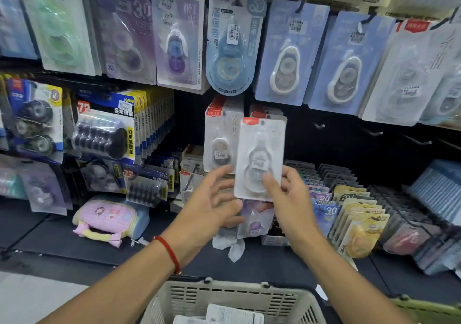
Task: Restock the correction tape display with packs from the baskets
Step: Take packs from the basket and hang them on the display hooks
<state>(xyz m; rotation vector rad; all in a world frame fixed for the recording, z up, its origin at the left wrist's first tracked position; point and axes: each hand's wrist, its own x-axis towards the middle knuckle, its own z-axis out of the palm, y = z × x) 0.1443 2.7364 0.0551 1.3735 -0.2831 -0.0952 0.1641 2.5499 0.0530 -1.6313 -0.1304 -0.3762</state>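
Observation:
My right hand [287, 196] pinches the lower edge of a white correction tape pack [259, 154] with a red top corner and holds it upright before the display. My left hand [212, 204] hovers just left of the pack with its fingers spread and relaxed, holding nothing. Behind the pack, a stack of the same white packs [219, 134] hangs on a peg. Bare pegs [371, 131] stick out of the dark board to the right. A beige basket [232, 301] with white packs in it sits at the bottom of the view, below my arms.
Blue, purple and green correction tape packs [291, 52] hang in the upper row. Blue refill packs [107, 129] hang at left. Upright rows of packs [354, 211] fill the shelf at right. A pink pouch [107, 219] lies on the shelf. A green basket rim [429, 308] shows at the bottom right.

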